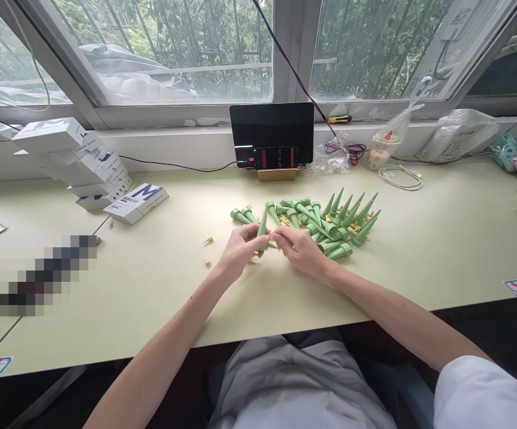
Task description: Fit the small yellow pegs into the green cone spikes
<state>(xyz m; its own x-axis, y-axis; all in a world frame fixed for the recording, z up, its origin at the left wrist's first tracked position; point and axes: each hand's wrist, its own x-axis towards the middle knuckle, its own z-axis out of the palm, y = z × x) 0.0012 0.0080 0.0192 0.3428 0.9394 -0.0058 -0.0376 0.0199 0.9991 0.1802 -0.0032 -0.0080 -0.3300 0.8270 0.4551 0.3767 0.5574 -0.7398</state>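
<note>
My left hand (241, 245) is closed around a green plastic watering spike (263, 223), its pointed end up. Close against it, my right hand (299, 246) is pinched at the fingertips; whatever is between them is too small and hidden to make out. Right behind and beside my right hand lies a pile of green watering spikes (342, 233), several standing point up. Small yellow plastic pieces (284, 220) are scattered among them. To the left of my left hand rest two loose yellow pieces (209, 239), and more green spikes (240, 215) lie just beyond it.
A phone (276, 158) leans on a cardboard stand before a dark tablet (271, 125) by the window. White boxes (90, 164) are stacked at the left, with one box (136, 202) apart. At the back right are a bagged cup (383, 149) and a coiled white cable (401, 179).
</note>
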